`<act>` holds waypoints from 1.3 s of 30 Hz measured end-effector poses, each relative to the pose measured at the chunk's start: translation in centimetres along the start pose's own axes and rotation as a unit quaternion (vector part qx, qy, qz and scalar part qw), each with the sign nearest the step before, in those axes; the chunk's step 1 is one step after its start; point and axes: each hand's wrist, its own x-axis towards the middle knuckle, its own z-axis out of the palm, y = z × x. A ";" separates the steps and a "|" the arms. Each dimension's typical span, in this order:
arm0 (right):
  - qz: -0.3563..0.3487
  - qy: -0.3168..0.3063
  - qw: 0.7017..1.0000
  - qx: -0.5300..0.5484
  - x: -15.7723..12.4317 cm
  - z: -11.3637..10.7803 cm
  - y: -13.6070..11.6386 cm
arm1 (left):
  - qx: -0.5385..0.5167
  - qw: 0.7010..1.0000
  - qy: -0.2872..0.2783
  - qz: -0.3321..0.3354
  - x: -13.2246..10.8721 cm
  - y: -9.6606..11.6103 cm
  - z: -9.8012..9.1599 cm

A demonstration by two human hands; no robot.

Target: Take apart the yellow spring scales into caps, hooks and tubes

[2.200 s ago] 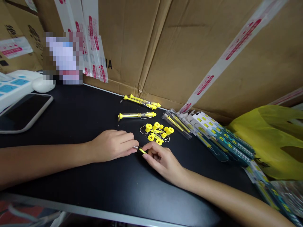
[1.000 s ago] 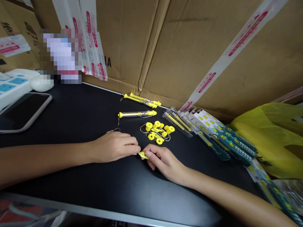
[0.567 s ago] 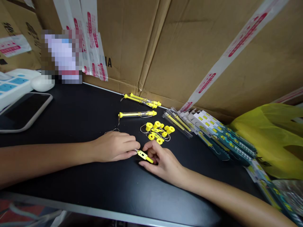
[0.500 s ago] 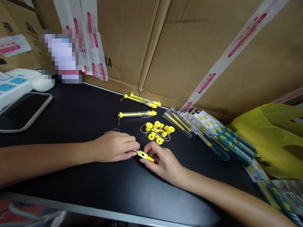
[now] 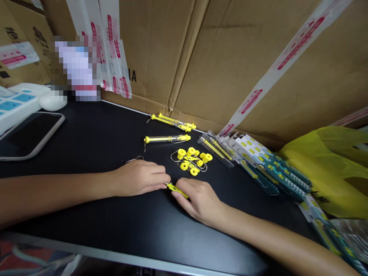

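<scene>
Phone [image 5: 30,134] lies left. Left hand [image 5: 142,178] clamped on thin metal piece [image 5: 166,184], mostly hidden. Yellow piece [image 5: 174,188] slants between hands, nearer than loose yellow caps [image 5: 194,171]. Right hand [image 5: 199,199] pinches yellow piece. Green-and-white packets [image 5: 274,165] overlap at right.

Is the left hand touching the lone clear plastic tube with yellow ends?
Apart: the head view shows bare black tabletop between the left hand and tube.

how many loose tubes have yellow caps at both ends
3: one tube and a second tube side by side by the carton; a third tube nearer the left hand, which may hide more.
</scene>
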 end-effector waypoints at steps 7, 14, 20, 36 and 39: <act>-0.008 0.000 1.000 -0.020 0.0 0.0 0.0 | -0.002 1.000 -0.008 -0.001 0.0 0.1 -0.1; 0.016 -0.004 0.999 0.035 0.1 -0.2 0.1 | 0.008 1.000 -0.010 -0.006 -0.1 0.1 -0.1; 0.028 -0.005 0.997 0.077 0.1 -0.4 0.2 | 0.012 1.000 -0.011 -0.009 -0.1 0.1 -0.1; 0.080 -0.027 0.979 0.184 0.2 -1.2 0.3 | 0.015 1.000 0.002 -0.006 -0.1 0.0 -0.1; 0.092 -0.023 0.972 0.215 0.2 -1.1 0.6 | 0.014 1.000 0.003 -0.007 -0.1 -0.1 -0.1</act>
